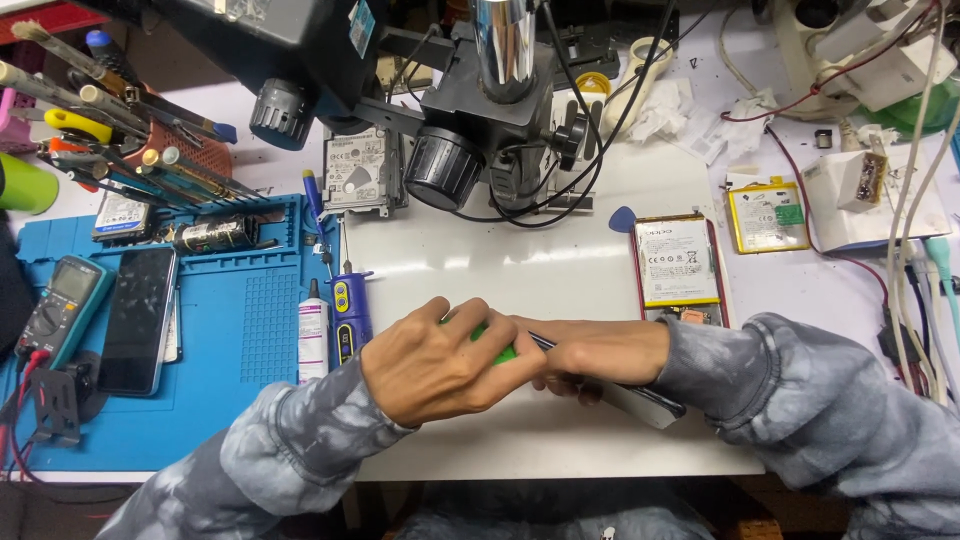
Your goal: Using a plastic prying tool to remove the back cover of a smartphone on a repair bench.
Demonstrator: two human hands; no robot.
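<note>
Working at the front edge of a white bench mat (520, 270), the person has both hands pressed together over a small bright green object (497, 346), of which only a sliver shows between the fingers. The left hand (450, 362) is curled closed around it, covering most of it, so its full shape cannot be told. The right hand (598, 358) is closed in a pinch on a thin dark tool (545, 342) whose tip meets the green object just beside the left fingertips; a longer pale piece (645, 403) sticks out under the right wrist, and what it is cannot be made out. To do this well, it seems wise to keep the left grip steady and low on the mat, and to guide the tool tip with small, light pressure rather than force, since the contact point is largely hidden by the fingers. The green object looks solid, glossy and vividly coloured. Nearby lie an opened phone (680, 265) showing its battery, a loose battery (767, 215), a blue silicone mat (240, 340), a multimeter (58, 305) and a microscope stand (500, 110).
</note>
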